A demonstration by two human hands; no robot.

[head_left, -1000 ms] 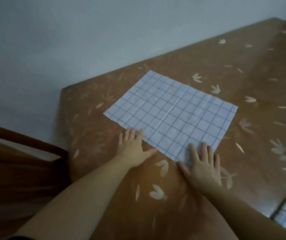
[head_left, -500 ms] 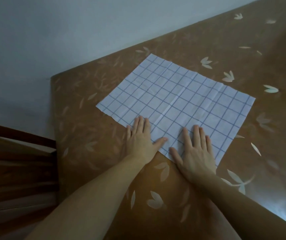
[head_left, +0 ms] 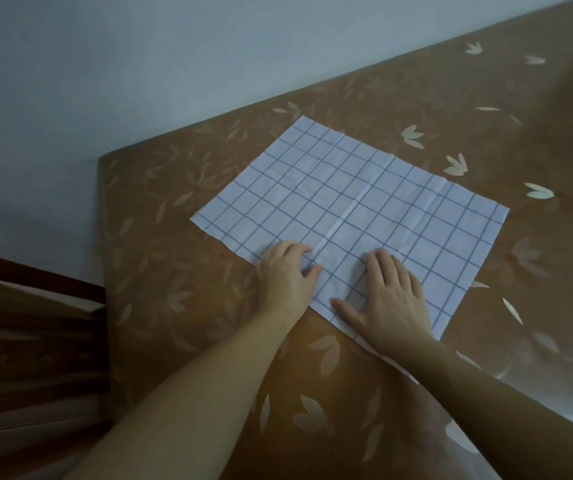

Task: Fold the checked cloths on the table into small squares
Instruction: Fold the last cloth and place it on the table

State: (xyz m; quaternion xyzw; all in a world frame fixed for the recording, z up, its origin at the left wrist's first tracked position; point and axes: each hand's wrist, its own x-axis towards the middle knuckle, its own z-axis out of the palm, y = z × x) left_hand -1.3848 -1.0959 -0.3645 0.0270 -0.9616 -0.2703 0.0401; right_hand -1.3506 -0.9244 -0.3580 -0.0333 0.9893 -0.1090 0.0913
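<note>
**Both hands on the near edge of the checked cloth**

The left hand's fingers (head_left: 290,252) are curled at the near edge of the checked cloth (head_left: 354,206), knuckles raised, the thumb pointing inward across the fabric; whether they actually pinch the edge cannot be told. The left hand (head_left: 287,277) sits half on the cloth, half on the table (head_left: 181,306), its forearm running back toward the near left corner of the view.

The right hand's fingers (head_left: 390,266) lie straight and released, spread flat on the cloth, thumb stretched out toward the left hand. The right hand (head_left: 390,303) presses palm down just inside the cloth's near edge, and its forearm crosses that edge, covering part of it.

The cloth lies spread open and flat on the brown, leaf-patterned table, with a pale crease running from between the hands toward its far edge. A dark wooden chair (head_left: 28,341) stands left of the table.
</note>
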